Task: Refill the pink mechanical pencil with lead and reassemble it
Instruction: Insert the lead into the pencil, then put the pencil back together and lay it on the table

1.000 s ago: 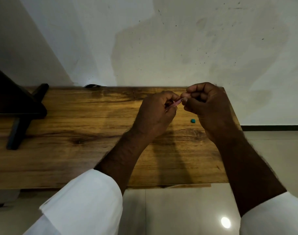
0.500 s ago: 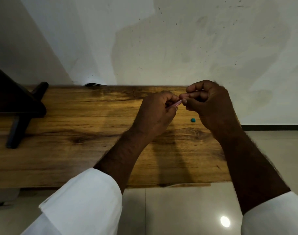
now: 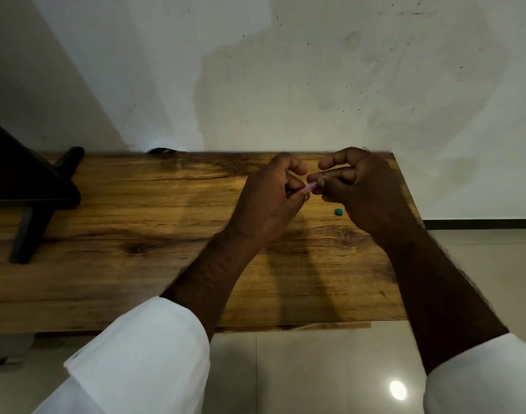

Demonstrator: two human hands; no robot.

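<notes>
Only a short stretch of the pink mechanical pencil (image 3: 309,187) shows between my two hands, above the far right part of the wooden table (image 3: 136,234). My left hand (image 3: 270,201) is closed around its body, which is mostly hidden in the fist. My right hand (image 3: 363,189) pinches at the pencil's exposed end with thumb and fingertips; whether it holds a lead there is too small to tell. A small teal piece (image 3: 339,211) lies on the table just below my right hand.
A dark stand with black legs (image 3: 31,204) occupies the table's left end. The table meets a pale wall at the back. Its right edge (image 3: 405,204) is close beside my right hand, with tiled floor beyond and in front.
Both hands stayed together on the pencil. My left index finger has lifted off it and my right fingers have shifted slightly at its end.
</notes>
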